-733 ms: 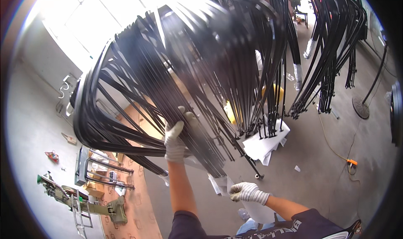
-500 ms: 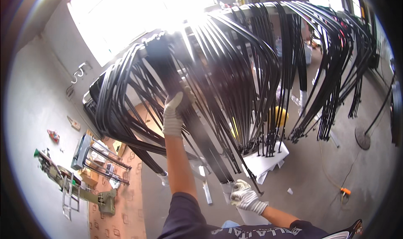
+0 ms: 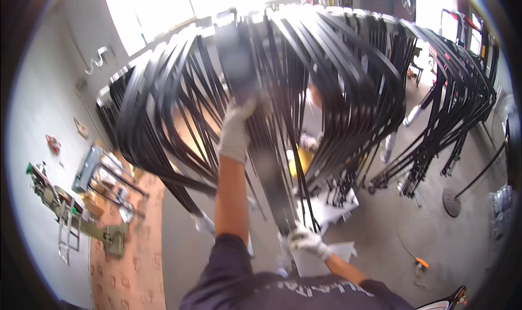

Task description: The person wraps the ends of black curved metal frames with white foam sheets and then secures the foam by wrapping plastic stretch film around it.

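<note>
My left hand (image 3: 235,133), in a white knit glove, is wrapped around a thick bundle of long black strips (image 3: 270,182) that hangs down in front of me. Motion smears the upper part of this bundle. At its lower end my right hand (image 3: 308,240), also gloved, has its fingers curled in against the strips. Whatever those fingers pinch is hard to see. Pale clear plastic (image 3: 284,251) shows just beneath the bundle's end, beside the right hand. Many more black strips (image 3: 348,87) hang in bunches on both sides, draped over a long rail.
Behind the strips, partly hidden, is another person's gloved hand (image 3: 311,142) near a yellow object (image 3: 300,161). White sheets (image 3: 326,258) lie low by my right hand. Left stand a green machine (image 3: 111,239) and a grey-topped stand (image 3: 89,171). An orange connector (image 3: 421,263) with its cord is on the floor.
My view has shifted, and the hanging strips sit differently in it. The right hand has come closer against the bundle's lower end. My left hand still grips the bundle.
</note>
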Action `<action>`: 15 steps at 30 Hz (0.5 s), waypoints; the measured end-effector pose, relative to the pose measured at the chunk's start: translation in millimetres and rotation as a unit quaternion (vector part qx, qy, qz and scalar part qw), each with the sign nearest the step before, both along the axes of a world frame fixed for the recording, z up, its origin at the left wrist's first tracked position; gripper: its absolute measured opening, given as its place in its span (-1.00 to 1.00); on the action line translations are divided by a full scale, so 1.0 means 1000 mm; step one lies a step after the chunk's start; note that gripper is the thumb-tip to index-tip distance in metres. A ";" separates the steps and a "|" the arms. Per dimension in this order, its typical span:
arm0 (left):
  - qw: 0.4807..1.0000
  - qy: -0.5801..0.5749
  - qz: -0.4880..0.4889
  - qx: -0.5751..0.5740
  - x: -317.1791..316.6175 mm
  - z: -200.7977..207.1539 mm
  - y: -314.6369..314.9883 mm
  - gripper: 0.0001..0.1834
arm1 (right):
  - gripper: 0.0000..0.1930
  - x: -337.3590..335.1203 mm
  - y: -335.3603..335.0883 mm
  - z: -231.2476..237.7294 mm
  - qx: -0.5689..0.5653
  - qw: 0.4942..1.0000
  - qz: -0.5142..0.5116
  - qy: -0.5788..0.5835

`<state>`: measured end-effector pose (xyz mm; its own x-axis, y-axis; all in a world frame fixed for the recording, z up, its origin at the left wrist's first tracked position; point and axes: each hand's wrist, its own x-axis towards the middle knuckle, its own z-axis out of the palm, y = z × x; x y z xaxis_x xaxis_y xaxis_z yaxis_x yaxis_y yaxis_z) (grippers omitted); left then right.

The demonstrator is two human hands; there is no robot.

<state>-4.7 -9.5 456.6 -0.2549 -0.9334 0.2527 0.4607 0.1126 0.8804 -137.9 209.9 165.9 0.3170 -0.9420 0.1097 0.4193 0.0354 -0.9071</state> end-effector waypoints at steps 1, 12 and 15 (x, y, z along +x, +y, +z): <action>0.998 -0.025 0.054 0.023 0.003 0.006 0.008 -0.67 | -0.76 0.006 -0.012 -0.005 0.038 0.998 0.008 -0.046; 0.870 -0.217 0.261 -0.359 0.023 -0.024 0.054 -0.85 | -0.87 0.025 -0.006 0.032 0.124 0.990 0.064 0.039; 0.771 -0.248 0.330 -0.485 0.047 -0.066 0.122 -0.82 | -0.84 0.017 -0.004 0.033 0.146 0.988 0.045 0.033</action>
